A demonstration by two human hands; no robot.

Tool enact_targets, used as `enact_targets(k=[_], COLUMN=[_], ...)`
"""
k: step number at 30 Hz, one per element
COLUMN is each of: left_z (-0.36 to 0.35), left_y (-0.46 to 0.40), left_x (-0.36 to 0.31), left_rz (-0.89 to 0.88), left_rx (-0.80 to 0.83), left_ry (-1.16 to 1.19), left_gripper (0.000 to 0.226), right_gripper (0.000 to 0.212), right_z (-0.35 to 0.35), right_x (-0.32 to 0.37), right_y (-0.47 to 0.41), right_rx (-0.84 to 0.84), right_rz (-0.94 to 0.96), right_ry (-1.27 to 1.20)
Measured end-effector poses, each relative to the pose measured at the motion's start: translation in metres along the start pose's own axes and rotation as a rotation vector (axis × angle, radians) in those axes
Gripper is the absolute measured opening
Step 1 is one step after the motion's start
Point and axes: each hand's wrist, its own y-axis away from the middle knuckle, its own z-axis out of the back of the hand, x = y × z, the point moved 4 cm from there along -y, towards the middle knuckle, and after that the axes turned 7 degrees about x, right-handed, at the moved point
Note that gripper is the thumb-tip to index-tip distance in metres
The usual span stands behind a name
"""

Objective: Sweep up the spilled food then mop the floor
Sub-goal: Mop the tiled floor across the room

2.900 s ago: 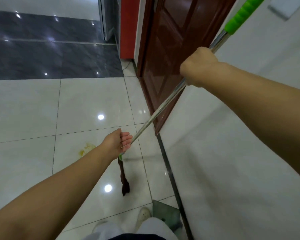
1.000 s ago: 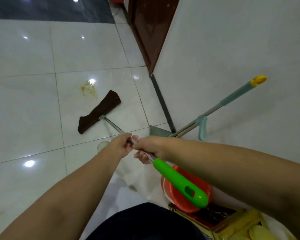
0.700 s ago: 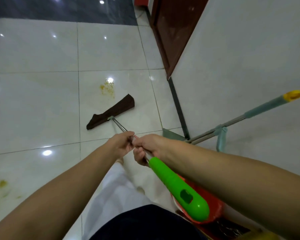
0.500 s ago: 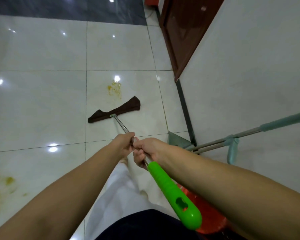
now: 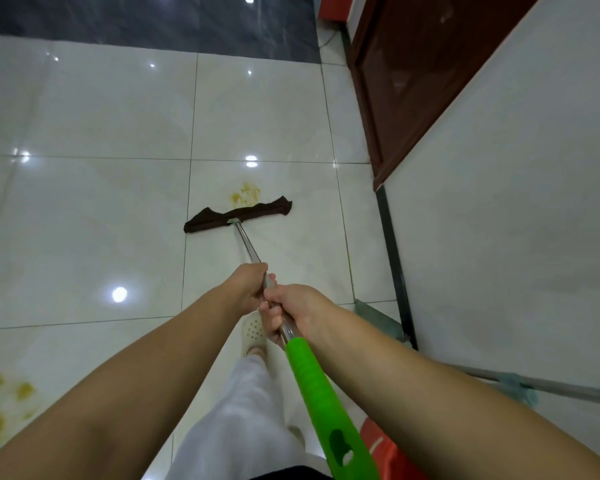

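We are mopping. Both hands, left hand (image 5: 248, 289) and right hand (image 5: 288, 311), grip the steel-shafted, green-handled mop (image 5: 248, 249); its brown cloth head (image 5: 238, 216) touches the yellow food stain (image 5: 245, 195) at 12 o'clock. Next: push forward across it.

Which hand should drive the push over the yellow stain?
Probably left: the left hand grips the metal pole lower, nearer the mop head; the right hand steadies by the green grip.

Brown flat mop head (image 5: 238, 215) touching yellow spill (image 5: 245, 195), possibly overlapping, steel-and-green handle (image 5: 326, 396) slanted
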Motion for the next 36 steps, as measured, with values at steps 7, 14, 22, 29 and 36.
enact_targets(k=[7, 14, 22, 29, 36], left_z=[-0.008, -0.015, -0.029, -0.036, -0.036], left_y=[-0.047, -0.082, -0.111, -0.098, -0.048], left_x=[-0.088, -0.167, -0.211, -0.18, -0.127], left_rz=[0.011, 0.039, 0.06, 0.046, -0.002], left_rx=[0.003, -0.002, 0.001, 0.017, 0.061], left_ry=[-0.017, -0.086, -0.233, -0.442, -0.547], left_gripper=[0.019, 0.011, 0.021, 0.028, 0.033], right_gripper=[0.029, 0.028, 0.018, 0.016, 0.051], right_z=[-0.033, -0.07, -0.076, -0.049, -0.034], right_x=[0.083, 0.156, 0.201, 0.175, 0.125], right_y=[-0.034, -0.058, -0.069, -0.059, -0.021], right_rx=[-0.017, 0.029, 0.296, 0.312, 0.258], right_rz=[0.018, 0.004, 0.006, 0.042, -0.009], right_ry=[-0.034, -0.091, -0.566, -0.703, -0.579])
